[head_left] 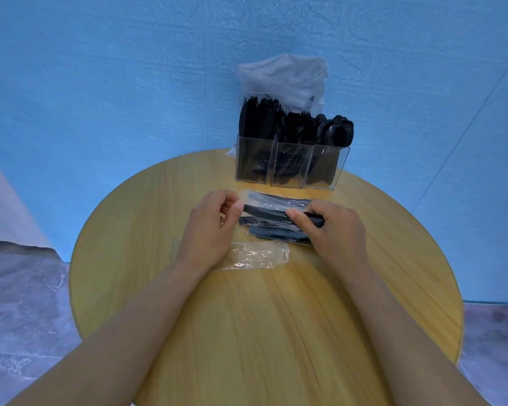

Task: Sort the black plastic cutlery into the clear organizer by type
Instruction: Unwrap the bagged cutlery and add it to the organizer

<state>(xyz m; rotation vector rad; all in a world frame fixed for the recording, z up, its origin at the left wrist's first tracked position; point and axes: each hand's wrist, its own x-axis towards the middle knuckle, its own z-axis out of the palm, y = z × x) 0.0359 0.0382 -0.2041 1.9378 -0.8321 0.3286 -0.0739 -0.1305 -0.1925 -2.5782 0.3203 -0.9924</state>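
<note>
Between both hands, the left hand's [210, 222] grip pinching the thin clear wrapper [276, 205] and the right hand's [332, 230] grip clamping a light, stiff black plastic utensil [264, 210], best held mid-handle, the slippery pack lies just before the clear three-compartment organizer [291, 165].

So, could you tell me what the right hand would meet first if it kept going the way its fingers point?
The right hand points left along the wrapped cutlery it grips; it would likely meet the left hand first.
</note>
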